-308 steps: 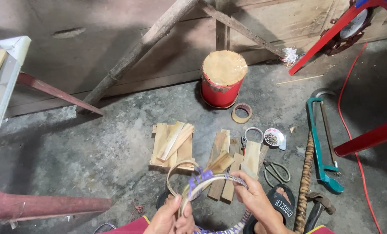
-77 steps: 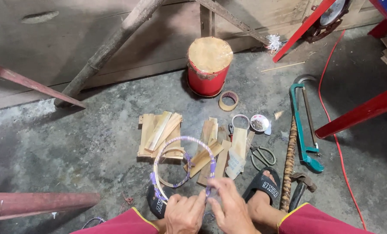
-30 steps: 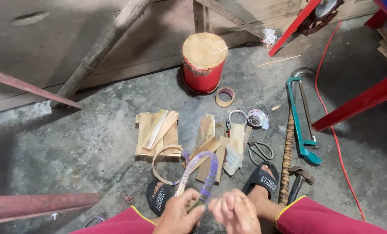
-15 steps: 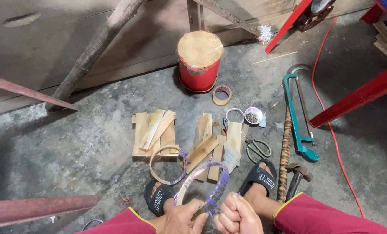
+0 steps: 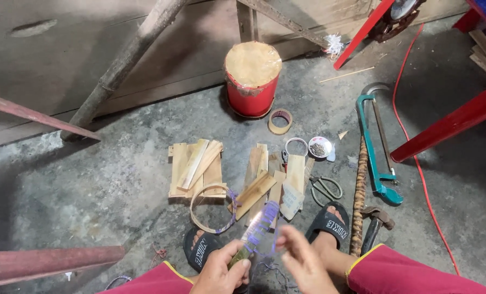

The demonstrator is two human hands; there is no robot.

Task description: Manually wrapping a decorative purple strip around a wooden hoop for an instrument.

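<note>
My left hand [image 5: 221,269] is closed around the lower edge of a thin hoop wound with purple cord [image 5: 259,233], pinching it between thumb and fingers, so the hoop stands up edge-on toward the camera just above the hand. My right hand [image 5: 305,261] is beside the hoop on its right, fingers loosely spread and blurred; I cannot tell whether it touches the hoop or the cord, and it grips nothing that I can see.

I will place the rest by the red bucket [image 5: 252,79], which stands near the wall with a pale cover over its top. Just beside the bucket, to its lower right, lies a roll of tape [image 5: 280,121]. Further down from it, between the bucket and my hands, are two heaps of short wooden slats: one stack [image 5: 196,167] down and left of the bucket, the other [image 5: 273,182] straight below it. A bare wooden ring [image 5: 213,208] lies on the floor at the foot of the left stack, partly wrapped in purple. Down and right of the bucket sit a small round tin [image 5: 319,147] and scissors [image 5: 326,188]. Well to the bucket's right lies a teal hacksaw [image 5: 376,144], with a hammer [image 5: 376,223] below it.
</note>
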